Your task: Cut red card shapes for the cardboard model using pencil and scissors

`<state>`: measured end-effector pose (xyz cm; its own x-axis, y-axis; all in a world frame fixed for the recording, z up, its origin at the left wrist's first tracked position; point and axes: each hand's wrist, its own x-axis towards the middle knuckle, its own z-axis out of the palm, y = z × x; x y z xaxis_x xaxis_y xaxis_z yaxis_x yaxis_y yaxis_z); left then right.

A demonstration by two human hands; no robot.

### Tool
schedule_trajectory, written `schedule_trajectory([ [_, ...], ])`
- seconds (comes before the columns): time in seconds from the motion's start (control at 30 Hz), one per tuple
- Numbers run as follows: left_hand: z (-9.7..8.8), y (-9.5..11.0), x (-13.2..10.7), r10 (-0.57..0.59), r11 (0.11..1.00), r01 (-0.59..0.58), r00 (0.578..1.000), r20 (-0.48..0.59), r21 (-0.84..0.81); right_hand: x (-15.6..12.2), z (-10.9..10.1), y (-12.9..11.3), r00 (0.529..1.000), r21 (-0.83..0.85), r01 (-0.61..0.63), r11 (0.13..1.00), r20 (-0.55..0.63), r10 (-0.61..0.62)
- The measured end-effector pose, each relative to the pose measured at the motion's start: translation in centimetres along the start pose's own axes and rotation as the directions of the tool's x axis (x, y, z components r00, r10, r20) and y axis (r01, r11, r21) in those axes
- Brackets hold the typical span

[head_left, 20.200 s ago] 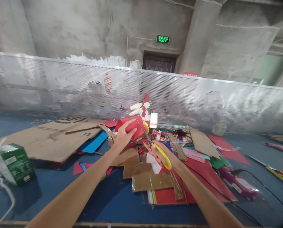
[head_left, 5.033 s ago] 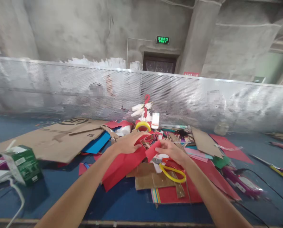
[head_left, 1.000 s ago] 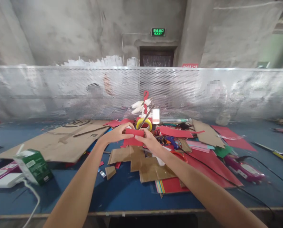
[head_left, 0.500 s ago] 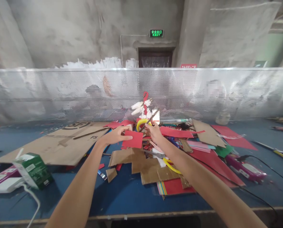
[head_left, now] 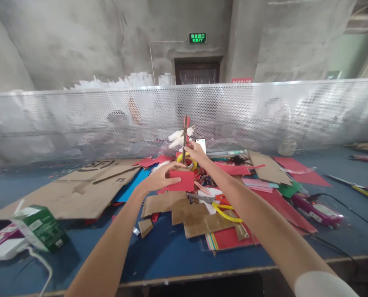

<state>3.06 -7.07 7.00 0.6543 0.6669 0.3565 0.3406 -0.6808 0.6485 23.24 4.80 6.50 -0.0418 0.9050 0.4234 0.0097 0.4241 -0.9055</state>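
Observation:
My left hand (head_left: pixel 161 178) pinches a small folded red paper card (head_left: pixel 181 180) above the pile of scraps. My right hand (head_left: pixel 195 152) is raised behind it, fingers closed on a thin dark stick (head_left: pixel 184 136) that stands nearly upright. Just beyond the hands lies a yellow tape roll (head_left: pixel 187 160). Yellow-handled scissors (head_left: pixel 223 209) lie on the brown cardboard pieces (head_left: pixel 199 219) in front of my right forearm.
A large cardboard sheet (head_left: pixel 69 190) covers the blue table (head_left: pixel 168 251) at left. A green box (head_left: pixel 40 227) and white cable sit near left. Red paper sheets (head_left: pixel 290 175), a purple glue gun (head_left: pixel 316 208) with black cord lie right. A perforated metal screen (head_left: pixel 264 115) runs along the back.
My right hand let go of the red card, reached back and lifted the thin stick upright. My left hand keeps the red card, now a little lower. The scissors lie on the cardboard.

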Motion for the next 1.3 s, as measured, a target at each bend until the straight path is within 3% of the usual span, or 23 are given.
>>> schedule_trajectory([
  [0.2, 2.3, -0.6, 1.0, -0.027, 0.996, 0.031, 0.998, -0.052, 0.081, -0.9, -0.6, 0.8, 0.999, -0.039, -0.016, 0.999, 0.039, 0.018],
  [0.43, 3.2, -1.7, 1.5, -0.019, 0.999, 0.022, 0.997, -0.079, 0.036, -0.3, -0.8, 2.0, 0.998, 0.003, -0.035, 0.999, 0.059, 0.034],
  [1.3, 2.0, -1.7, 1.4, -0.056, 0.998, 0.055, 0.997, -0.048, -0.02, -0.7, -0.7, 1.9, 0.999, -0.063, 0.011, 0.998, 0.044, -0.009],
])
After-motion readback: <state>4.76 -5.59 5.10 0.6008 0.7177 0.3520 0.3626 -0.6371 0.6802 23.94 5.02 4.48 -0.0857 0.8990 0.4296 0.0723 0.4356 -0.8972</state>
